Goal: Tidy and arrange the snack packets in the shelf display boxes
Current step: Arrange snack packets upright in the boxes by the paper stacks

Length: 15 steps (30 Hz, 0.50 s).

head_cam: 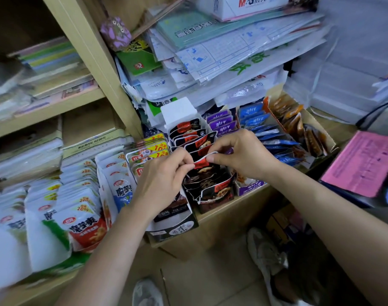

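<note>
- Straight ahead on the lower shelf, in the head view, the black display box (177, 228) ran away from me. Its printed front wall was nearest my body and its white back flap (179, 109) stood at the far end.
- Over the middle of that row my two hands met: my left hand (164, 180) on the left side, my right hand (241, 155) on the right. Neither was clearly nearer to the work than the other.
- Both hands were closed in a pinch on one black packet (203, 162). The left thumb and forefinger held its upper left corner, and the right thumb and forefinger held its upper right corner, with the other fingers curled.
- The packet stood roughly upright between my fingertips. Its top edge ran from left to right, so its long axis lay crosswise to the length of the box.
- Beyond it, more black packets (188, 131) stood filed toward the flap. Nearer me, another group (210, 188) leaned and sagged unevenly. I could not tell whether all of these sat in one box or in two side by side.
- Just to the right stood the purple packets (221, 122), with the blue packets (254, 115) past them. The white packets (82, 217) lay well off to my left.
- As I judged it, the next move turned on that crosswise line — the packet had to go straight down into the gap between the far and near groups, kept square to the box walls. With a corner in each hand, I reckoned both would have to lower together or the packet would twist.
</note>
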Available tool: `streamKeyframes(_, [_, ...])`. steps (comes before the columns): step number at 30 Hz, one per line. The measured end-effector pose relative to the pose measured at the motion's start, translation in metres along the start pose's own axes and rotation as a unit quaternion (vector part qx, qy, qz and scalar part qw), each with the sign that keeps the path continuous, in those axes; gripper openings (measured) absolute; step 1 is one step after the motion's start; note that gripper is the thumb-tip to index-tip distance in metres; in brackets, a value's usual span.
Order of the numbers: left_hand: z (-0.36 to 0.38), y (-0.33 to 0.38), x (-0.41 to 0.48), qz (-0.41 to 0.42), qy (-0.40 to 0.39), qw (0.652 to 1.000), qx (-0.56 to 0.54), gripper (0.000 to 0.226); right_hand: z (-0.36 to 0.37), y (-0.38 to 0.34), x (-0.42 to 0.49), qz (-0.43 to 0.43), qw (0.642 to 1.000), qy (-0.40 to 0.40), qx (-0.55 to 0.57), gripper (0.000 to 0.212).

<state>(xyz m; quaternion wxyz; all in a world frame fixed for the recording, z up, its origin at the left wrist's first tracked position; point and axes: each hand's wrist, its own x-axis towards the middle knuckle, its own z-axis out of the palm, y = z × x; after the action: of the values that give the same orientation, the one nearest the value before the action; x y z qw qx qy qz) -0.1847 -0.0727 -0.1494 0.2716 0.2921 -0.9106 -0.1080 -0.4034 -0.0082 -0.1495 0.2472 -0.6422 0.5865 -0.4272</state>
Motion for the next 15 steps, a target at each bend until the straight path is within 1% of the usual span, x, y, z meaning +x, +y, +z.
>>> streamKeyframes(4, [0.002,-0.001,0.003,-0.094,-0.008,0.989,-0.116,0.005,0.004,0.006,0.008,0.011,1.0,-0.008,-0.001,0.005])
streamKeyframes(6, [-0.004,0.001,0.0,-0.102,-0.012,0.984,-0.146,0.007,0.005,0.009,0.007,0.009,1.0,-0.003,-0.007,0.006])
streamKeyframes(8, [-0.013,0.0,-0.008,-0.085,-0.025,0.983,-0.158,0.018,0.005,0.011,0.004,0.005,1.0,0.009,-0.014,0.006])
streamKeyframes(9, [-0.017,-0.003,-0.012,-0.065,-0.032,0.987,-0.144,0.021,0.005,0.012,0.002,0.006,1.0,0.016,-0.014,0.004])
streamKeyframes(11, [-0.022,-0.01,-0.019,-0.024,-0.045,0.996,-0.079,0.021,0.005,0.014,0.0,0.01,1.0,0.028,-0.009,0.003])
streamKeyframes(13, [-0.02,-0.011,-0.022,-0.01,-0.058,0.998,-0.029,0.017,0.007,0.016,-0.002,0.016,0.999,0.032,0.001,0.003])
streamKeyframes(15, [-0.015,-0.007,-0.021,0.009,-0.044,0.999,0.008,0.01,0.006,0.016,-0.001,0.029,0.999,0.034,0.013,0.005])
